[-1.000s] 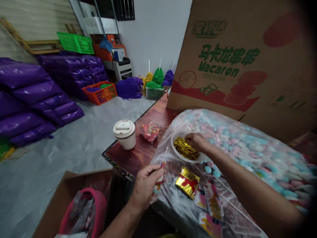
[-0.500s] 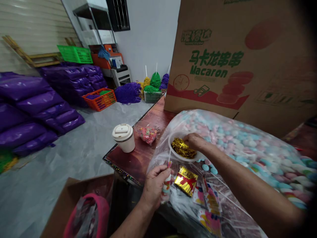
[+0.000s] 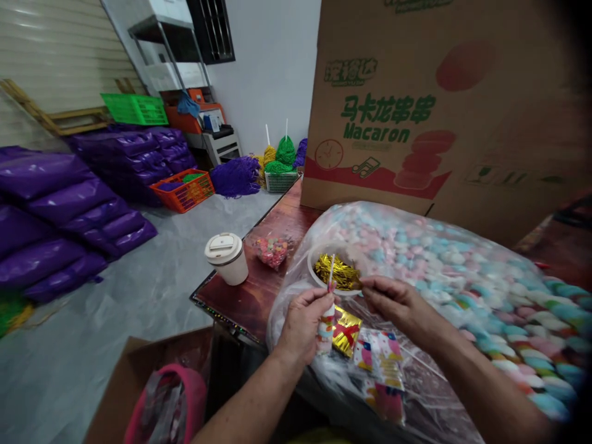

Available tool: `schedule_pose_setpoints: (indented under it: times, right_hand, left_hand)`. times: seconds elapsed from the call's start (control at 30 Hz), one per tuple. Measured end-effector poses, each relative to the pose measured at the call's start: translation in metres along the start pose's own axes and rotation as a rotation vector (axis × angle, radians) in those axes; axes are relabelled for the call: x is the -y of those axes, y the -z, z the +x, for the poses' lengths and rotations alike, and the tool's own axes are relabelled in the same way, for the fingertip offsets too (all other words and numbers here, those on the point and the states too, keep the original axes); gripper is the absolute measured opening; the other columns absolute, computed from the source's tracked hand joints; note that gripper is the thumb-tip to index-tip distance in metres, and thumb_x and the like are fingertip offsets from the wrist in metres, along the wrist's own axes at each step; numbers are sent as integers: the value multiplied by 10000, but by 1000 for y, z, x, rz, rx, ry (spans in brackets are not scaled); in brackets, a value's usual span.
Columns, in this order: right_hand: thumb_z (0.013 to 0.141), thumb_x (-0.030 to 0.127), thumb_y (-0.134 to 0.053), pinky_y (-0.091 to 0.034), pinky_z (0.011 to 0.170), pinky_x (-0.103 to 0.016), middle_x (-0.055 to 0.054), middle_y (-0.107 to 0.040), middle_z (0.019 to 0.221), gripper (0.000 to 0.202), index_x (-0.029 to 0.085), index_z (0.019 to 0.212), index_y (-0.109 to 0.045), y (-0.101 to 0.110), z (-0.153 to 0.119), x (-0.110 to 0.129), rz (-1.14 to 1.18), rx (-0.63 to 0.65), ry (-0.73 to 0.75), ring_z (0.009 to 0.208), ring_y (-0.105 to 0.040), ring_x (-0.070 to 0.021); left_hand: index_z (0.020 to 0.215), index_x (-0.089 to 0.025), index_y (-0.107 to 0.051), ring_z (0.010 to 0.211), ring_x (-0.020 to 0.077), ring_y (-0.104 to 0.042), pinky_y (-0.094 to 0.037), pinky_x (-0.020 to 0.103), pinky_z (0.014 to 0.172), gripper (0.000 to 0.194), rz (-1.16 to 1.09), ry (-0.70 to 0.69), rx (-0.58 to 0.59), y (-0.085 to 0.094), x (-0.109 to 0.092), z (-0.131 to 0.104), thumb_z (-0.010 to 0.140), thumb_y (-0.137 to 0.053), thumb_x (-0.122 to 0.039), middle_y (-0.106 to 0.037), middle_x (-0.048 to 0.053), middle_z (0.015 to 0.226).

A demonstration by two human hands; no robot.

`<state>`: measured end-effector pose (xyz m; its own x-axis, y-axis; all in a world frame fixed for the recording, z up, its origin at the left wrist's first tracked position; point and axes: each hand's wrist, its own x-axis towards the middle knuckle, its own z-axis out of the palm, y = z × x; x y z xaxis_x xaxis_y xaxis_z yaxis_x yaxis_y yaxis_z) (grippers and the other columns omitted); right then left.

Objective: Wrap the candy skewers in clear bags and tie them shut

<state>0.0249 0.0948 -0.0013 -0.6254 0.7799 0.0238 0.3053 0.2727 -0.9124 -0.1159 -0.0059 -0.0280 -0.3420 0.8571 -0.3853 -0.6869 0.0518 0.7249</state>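
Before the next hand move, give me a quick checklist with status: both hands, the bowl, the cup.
1. Left hand gripping the wrapped item: ok.
2. White stick pointing up above the left fingers: ok.
3. Bowl stocked with gold strips: ok.
4. Right hand holding a strip: cannot tell; its fingertips are by the bowl, too blurred.
5. Cup lidded and upright: ok.
6. Cup well back from the table edge: not ok, it stands near it.
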Motion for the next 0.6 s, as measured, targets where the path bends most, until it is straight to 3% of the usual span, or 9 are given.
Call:
schedule_pose_setpoints:
  times: [0.1,0.17,0.27,0.4,0.6]
  right_hand:
    - [807,466,-377,-359,420,-224,27,-504,542,353,153,893,-518,-6,-11,-9,-73,-71,-106,435,-425,-95]
    - [833,394,-332,-373,447,-226,6,-543,579,300,157,854,-516,-7,5,-15,-179,-148,-133,455,-451,-99]
    - [815,297,-425,-397,552,-237,-24,-598,659,194,170,764,-562,-2,41,-18,-297,-208,-114,594,-520,-125]
    - [807,296,-539,-413,718,-310,-44,-615,827,151,161,769,-596,1,71,-21,-434,-226,-71,800,-539,-159]
    - [823,274,-470,-392,600,-251,7,-528,612,197,157,698,-567,-4,70,-24,-399,-140,-32,613,-497,-123]
  left_hand:
    - [708,-134,-682,465,84,-539,-427,196,481,222,44,18,48,-13,7,-5,544,-754,-265,-641,2,594]
    - [713,-138,-686,474,82,-541,-439,197,495,228,67,-9,42,-20,11,-7,534,-759,-259,-657,5,625]
    - [728,-146,-680,499,90,-566,-449,200,502,241,80,-40,29,-23,12,-9,533,-764,-260,-684,19,713]
    - [719,-135,-663,497,95,-579,-436,196,482,238,83,-72,-45,-11,9,-12,542,-765,-259,-681,21,706]
    - [704,-126,-638,497,100,-581,-441,214,497,267,27,-87,-58,8,2,-2,534,-776,-280,-675,30,705]
